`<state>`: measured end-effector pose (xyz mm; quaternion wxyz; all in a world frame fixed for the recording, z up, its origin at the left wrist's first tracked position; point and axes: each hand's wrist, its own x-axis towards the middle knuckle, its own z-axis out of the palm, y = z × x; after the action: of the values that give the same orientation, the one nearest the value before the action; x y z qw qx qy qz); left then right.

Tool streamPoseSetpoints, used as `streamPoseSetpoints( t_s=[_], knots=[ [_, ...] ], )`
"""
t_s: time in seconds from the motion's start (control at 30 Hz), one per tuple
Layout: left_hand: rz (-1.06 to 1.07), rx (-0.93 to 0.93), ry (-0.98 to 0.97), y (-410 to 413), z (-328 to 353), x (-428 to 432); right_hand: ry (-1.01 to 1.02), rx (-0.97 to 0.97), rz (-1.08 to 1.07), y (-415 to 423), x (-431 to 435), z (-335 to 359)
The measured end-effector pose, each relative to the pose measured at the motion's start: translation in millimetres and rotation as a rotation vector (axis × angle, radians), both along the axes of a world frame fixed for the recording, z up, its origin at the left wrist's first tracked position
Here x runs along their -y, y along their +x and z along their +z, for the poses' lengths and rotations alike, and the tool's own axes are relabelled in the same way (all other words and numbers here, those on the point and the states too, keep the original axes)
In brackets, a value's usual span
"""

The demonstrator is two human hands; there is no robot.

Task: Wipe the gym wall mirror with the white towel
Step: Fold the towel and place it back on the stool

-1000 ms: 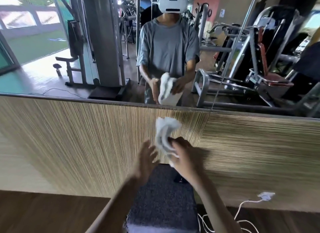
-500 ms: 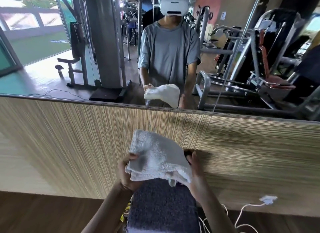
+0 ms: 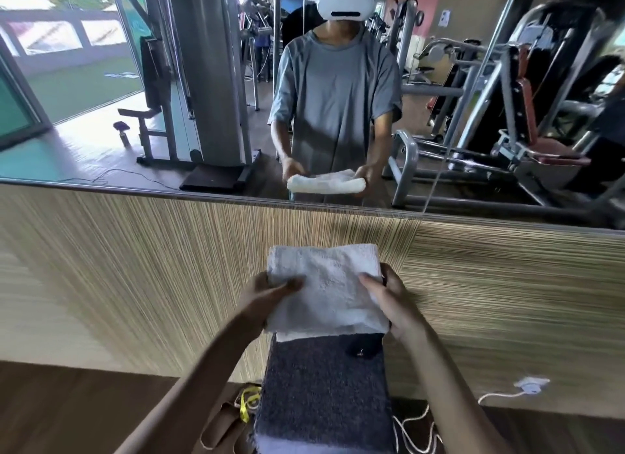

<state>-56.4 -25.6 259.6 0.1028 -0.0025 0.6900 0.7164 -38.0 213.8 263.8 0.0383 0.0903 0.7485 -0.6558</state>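
I see the white towel folded flat between both hands, below the mirror — left hand and right hand each pinching one side edge.

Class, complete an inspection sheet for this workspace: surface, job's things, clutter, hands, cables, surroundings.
Surface: wall mirror above a striped wall panel; white towel not touching it.
Job's things: white towel, folded, held flat over a grey carpeted block.
Clutter: yellow strap beside the block; small dark object on it.
Hands: left hand and right hand each grip a towel side, thumbs on top.
Cables: white cable on the floor, right.
Surroundings: gym machines reflected in the mirror.
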Motion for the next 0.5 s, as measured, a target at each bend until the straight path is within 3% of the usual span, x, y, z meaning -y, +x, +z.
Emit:
streamPoseSetpoints(
  t_s=[0.1,0.17,0.23,0.3,0.37,0.5],
  knots=[
    [0.126,-0.061,-0.068,-1,-5,-16,0.007,0.105,-0.11,-11,4,-2],
    [0.207,-0.092,-0.122,2,-11,-28,0.148,0.117,-0.21,-13,13,-7],
    [0.274,-0.1,-0.154,6,-21,-39,0.282,0.043,-0.337,-13,25,-19],
    [0.383,-0.095,-0.209,7,-37,-43,0.278,-0.117,-0.429,-8,38,-40],
    [0.443,-0.054,-0.291,11,-66,-39,0.261,-0.195,-0.448,-2,44,-79],
    [0.454,0.005,-0.341,34,-121,-18,0.287,-0.087,-0.438,29,57,-131]
  ],
)
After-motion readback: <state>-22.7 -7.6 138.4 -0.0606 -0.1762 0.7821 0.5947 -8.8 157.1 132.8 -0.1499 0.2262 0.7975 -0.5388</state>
